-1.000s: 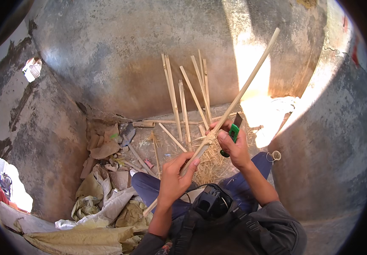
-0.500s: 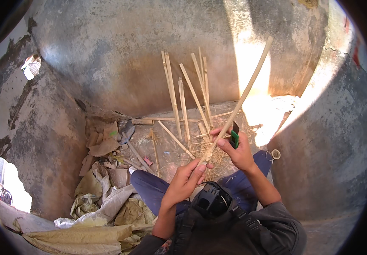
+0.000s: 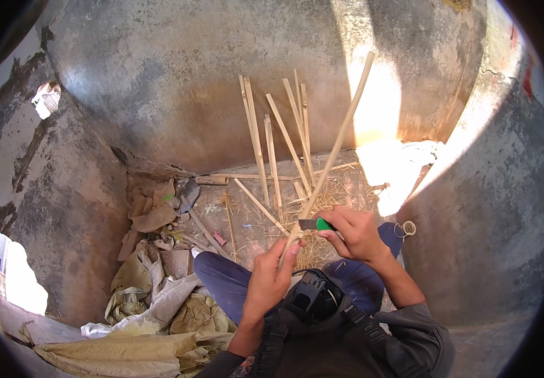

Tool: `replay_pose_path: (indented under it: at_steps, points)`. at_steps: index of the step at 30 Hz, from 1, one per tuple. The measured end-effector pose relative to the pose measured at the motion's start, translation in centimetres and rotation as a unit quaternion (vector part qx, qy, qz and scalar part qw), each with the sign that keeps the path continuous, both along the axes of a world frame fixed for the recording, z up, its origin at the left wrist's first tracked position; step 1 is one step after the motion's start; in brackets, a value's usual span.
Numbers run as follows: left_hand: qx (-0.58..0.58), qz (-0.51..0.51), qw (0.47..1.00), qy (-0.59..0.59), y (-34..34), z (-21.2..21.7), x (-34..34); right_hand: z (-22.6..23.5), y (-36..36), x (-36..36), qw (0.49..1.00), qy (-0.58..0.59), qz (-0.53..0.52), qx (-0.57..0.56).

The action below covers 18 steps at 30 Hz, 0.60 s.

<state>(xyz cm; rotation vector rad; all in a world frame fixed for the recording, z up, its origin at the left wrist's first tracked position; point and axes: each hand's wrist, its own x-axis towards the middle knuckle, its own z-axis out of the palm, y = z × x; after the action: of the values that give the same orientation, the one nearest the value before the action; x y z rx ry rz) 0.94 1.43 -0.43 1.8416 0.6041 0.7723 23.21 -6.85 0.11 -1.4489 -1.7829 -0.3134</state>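
A long pale bamboo strip [image 3: 341,129] slants up and away to the right from my lap, its near end gripped by my left hand [image 3: 267,277]. In my right hand [image 3: 353,233] is a knife [image 3: 310,223] with a green handle and a short dark blade. The blade lies across the strip, touching it or very close, just beyond my left fingers. My right fingers wrap the handle, which they partly cover. Beneath the hands, thin shavings [image 3: 313,252] are scattered on the floor.
Several bamboo strips [image 3: 272,157] lean against the far wall [image 3: 202,126]. Other pieces, including a short tube [image 3: 212,180], lie on the floor. Crumpled sacks [image 3: 152,302] and scraps heap at the left. A bamboo ring [image 3: 408,228] sits by my right knee. Walls stand close on both sides.
The strip's far end has swung left. My right hand has come off the strip, and its knife has turned from upright to lie across the strip near my left hand.
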Motion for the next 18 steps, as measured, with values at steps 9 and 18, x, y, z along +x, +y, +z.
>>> replay_pose_path:
  at_steps: [9,18]
  points:
    - [0.087,0.012,0.996,0.016,-1.1,1.0,-0.1,0.8,-0.2,-0.6,1.000,0.000,0.001,0.030]
    - [0.075,0.018,0.997,0.019,-1.8,1.4,-0.4,1.6,-0.7,-0.9,0.999,0.005,0.004,0.039]
